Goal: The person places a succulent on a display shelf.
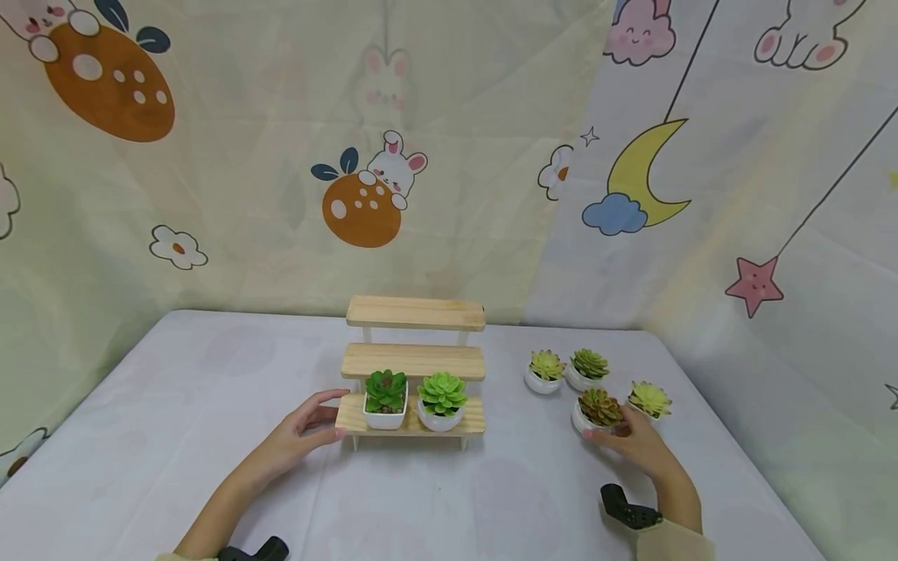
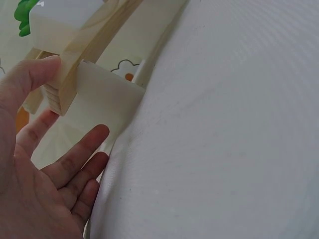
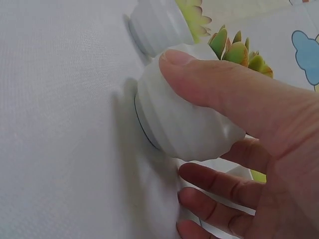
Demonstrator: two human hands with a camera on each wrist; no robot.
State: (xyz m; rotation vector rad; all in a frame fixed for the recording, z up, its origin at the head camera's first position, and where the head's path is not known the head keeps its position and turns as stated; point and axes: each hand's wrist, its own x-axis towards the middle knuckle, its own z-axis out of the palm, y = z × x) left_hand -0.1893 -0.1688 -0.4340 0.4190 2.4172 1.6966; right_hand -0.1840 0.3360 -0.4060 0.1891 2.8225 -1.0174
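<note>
The right hand (image 1: 634, 446) grasps a round, ribbed white pot holding a reddish-green artificial-looking succulent (image 1: 599, 407), its thumb laid along the pot's near wall and the other fingers on the far side; whether the base touches the white cloth-covered table (image 1: 435, 506) beneath that grip cannot be told. Just beyond and to the right of this grip, partly hidden by the fingers, is a pale yellow-green succulent with reddish leaf tips (image 1: 649, 399). Farther beyond it stands a plain green succulent in a round white pot (image 1: 588, 368), and left of that one, near it, a light yellow-green succulent in a round white pot (image 1: 546, 371). Well to the left, the left hand (image 1: 302, 428) pinches the left end of the lowest board of a three-tier pale wooden stand with white legs (image 1: 414, 361), thumb and index finger on the wood, remaining fingers loose below. On that board, right of the left grip, rest a dark green succulent in a square white pot (image 1: 385, 396) and, beside it, a bright green succulent in a round white pot (image 1: 441, 399).
</note>
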